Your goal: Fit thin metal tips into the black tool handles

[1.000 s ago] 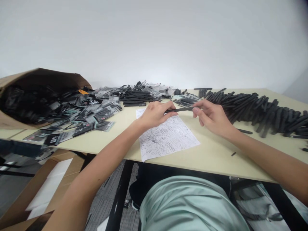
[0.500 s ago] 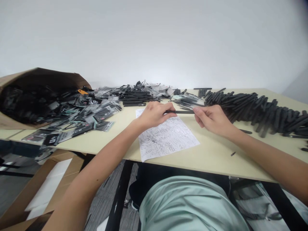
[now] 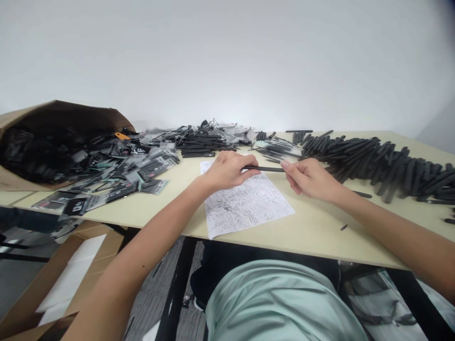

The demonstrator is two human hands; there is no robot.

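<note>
A slim black pen (image 3: 270,169) spans the gap between my two hands, nearly level, over the far part of a scribble-covered sheet of paper (image 3: 249,208). My left hand (image 3: 230,169) is closed around the pen's left end, and the fingers cover that end. At the other end, the thumb and fingers of my right hand (image 3: 310,178) pinch it. Just behind my hands lies a spread of thin black refill-like sticks (image 3: 279,149). To the right, many black pens (image 3: 377,158) are heaped in a long row.
Plastic packets (image 3: 156,163) spill from a cardboard box (image 3: 60,105) on the left. Another stack of black pens (image 3: 199,146) sits behind my left hand. One small dark piece (image 3: 343,227) lies near the table's (image 3: 305,232) front edge. An open carton (image 3: 95,255) stands below on the left.
My right hand has shifted slightly left and down, closer to my left hand. The pen's right end now dips a little. My left hand has hardly moved.
</note>
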